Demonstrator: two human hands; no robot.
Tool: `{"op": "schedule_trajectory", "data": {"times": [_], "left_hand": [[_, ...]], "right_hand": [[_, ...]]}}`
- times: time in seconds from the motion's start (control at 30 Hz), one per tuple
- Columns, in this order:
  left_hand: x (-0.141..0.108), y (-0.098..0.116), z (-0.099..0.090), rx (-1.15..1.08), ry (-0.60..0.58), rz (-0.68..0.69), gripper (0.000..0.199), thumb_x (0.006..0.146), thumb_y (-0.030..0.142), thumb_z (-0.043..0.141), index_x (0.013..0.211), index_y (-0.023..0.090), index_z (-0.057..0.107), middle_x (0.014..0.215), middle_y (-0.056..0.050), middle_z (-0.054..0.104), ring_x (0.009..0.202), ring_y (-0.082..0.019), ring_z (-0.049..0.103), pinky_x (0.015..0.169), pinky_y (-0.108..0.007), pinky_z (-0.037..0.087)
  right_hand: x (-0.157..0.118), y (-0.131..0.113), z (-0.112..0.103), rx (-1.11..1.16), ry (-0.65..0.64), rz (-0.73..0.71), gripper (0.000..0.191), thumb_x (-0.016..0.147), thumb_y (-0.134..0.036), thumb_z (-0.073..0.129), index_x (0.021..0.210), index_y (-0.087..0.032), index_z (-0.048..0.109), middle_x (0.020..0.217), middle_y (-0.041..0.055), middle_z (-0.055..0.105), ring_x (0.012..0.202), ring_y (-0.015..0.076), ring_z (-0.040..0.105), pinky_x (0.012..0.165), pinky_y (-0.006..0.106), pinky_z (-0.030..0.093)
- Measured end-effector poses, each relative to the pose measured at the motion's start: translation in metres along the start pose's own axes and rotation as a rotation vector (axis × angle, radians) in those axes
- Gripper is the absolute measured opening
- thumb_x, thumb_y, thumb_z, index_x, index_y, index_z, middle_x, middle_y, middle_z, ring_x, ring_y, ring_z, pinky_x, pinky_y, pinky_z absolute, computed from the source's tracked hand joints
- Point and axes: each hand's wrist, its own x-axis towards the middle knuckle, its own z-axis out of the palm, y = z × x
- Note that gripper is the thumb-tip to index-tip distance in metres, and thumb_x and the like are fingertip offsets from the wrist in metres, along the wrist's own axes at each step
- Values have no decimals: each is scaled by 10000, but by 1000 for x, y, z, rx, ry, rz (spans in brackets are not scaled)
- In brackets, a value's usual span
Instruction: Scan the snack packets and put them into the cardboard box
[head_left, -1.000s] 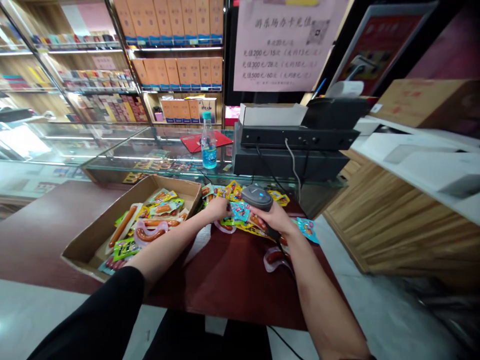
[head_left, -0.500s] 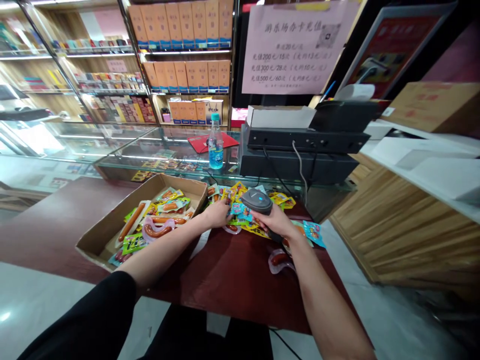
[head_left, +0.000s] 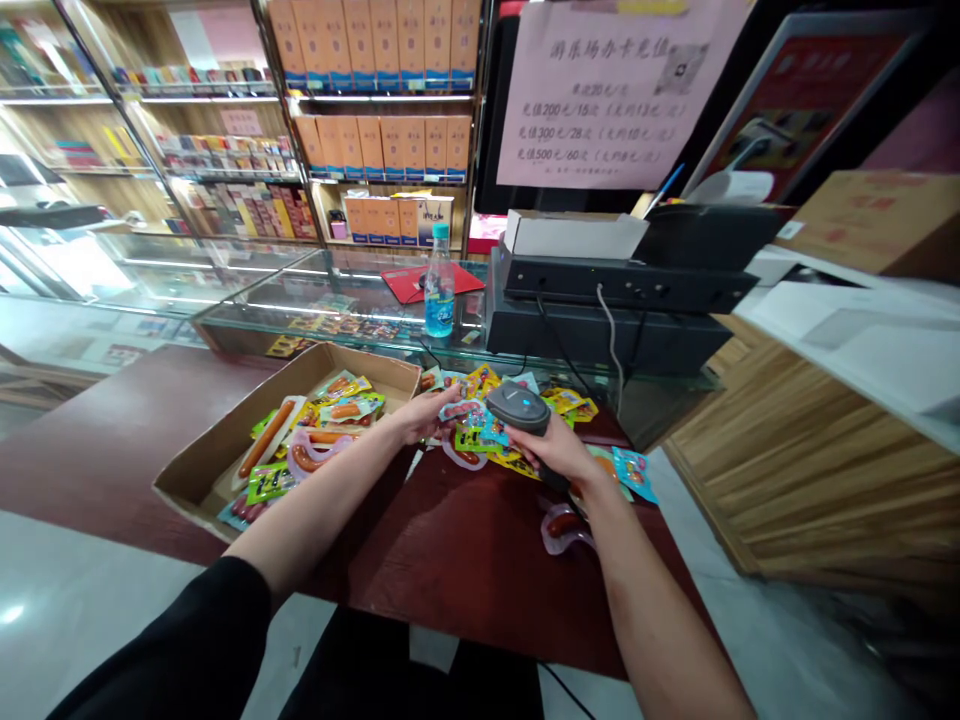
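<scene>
I take the pile of snack packets (head_left: pixel 472 438) on the table (head_left: pixel 442 560) as the centre of the clock, with twelve at the far side. At nine o'clock, the left hand (head_left: pixel 421 415) has a narrow grip and seems to hold one small packet (head_left: pixel 459 410) by the pile. At three o'clock, the right hand (head_left: pixel 559 450) is closed around the handle of a scanner (head_left: pixel 517 405), whose head hangs above the packets.

The fingers partly cover the small packet, so its code, if it faces wrongly, could not be read. A blue packet (head_left: pixel 634 470) lies at the table edge, toward four o'clock; an outward swing of the right forearm could push it down. The curved sausage pack (head_left: pixel 564 527), at five, could also be dragged.
</scene>
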Motion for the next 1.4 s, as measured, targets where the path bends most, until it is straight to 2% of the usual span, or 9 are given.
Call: {"op": "schedule_trajectory", "data": {"times": [0.1,0.17,0.33,0.4,0.47,0.63,0.87,1.13,1.4], "left_hand": [[-2,1,-1,-58,-132,-28,360,642,334,839,864,127,646,676,3,602,492,-37,464,458,-153,359],[0,-2,-2,-75,-131,-27,353,591,272,870,817,124,643,646,11,584,496,-40,465,471,-162,366],[11,-13,-7,80,144,85,425,660,488,788,836,118,675,755,-65,670,632,-127,593,553,-231,443],[13,-14,-8,157,246,143,449,648,503,786,825,102,692,785,-86,691,664,-145,611,581,-246,456],[13,-13,-7,175,287,182,439,632,473,805,832,96,703,802,-94,704,686,-153,625,595,-246,467],[9,-11,-3,106,250,304,355,604,316,843,829,124,648,711,-22,676,607,-105,604,579,-212,486],[8,-13,-3,161,225,330,289,636,231,787,760,141,542,574,45,566,507,-82,550,492,-197,477],[10,-14,-5,169,235,322,342,628,267,809,744,154,507,579,44,570,502,-84,554,488,-195,463],[3,-7,-2,188,223,314,478,562,401,855,743,170,477,610,34,591,515,-83,554,499,-199,449]], "right_hand": [[0,-1,1,10,-1,19,345,792,-500,678,677,-196,564,436,-31,491,361,104,426,358,237,362],[0,-1,1,14,-3,20,334,790,-492,682,691,-195,566,448,-29,500,365,103,426,360,236,358],[0,0,1,6,-4,9,322,800,-482,676,719,-189,570,483,-26,518,373,92,415,367,227,348],[0,1,1,-3,-3,8,321,801,-477,676,714,-187,571,473,-26,510,376,95,422,370,227,350],[1,2,1,-15,-4,8,311,806,-470,672,722,-184,583,455,-30,496,372,98,425,374,229,353],[2,8,2,-25,5,12,289,803,-457,671,850,-175,631,537,-4,565,376,99,446,375,233,371],[3,15,2,-47,13,14,297,795,-466,675,812,-175,616,544,0,571,374,96,451,361,224,378],[1,11,3,-56,-2,1,308,800,-464,673,716,-188,566,500,-13,527,381,103,451,380,233,380],[1,9,2,-37,-39,16,322,799,-488,667,760,-178,591,502,-9,542,377,99,441,369,229,384]]}}
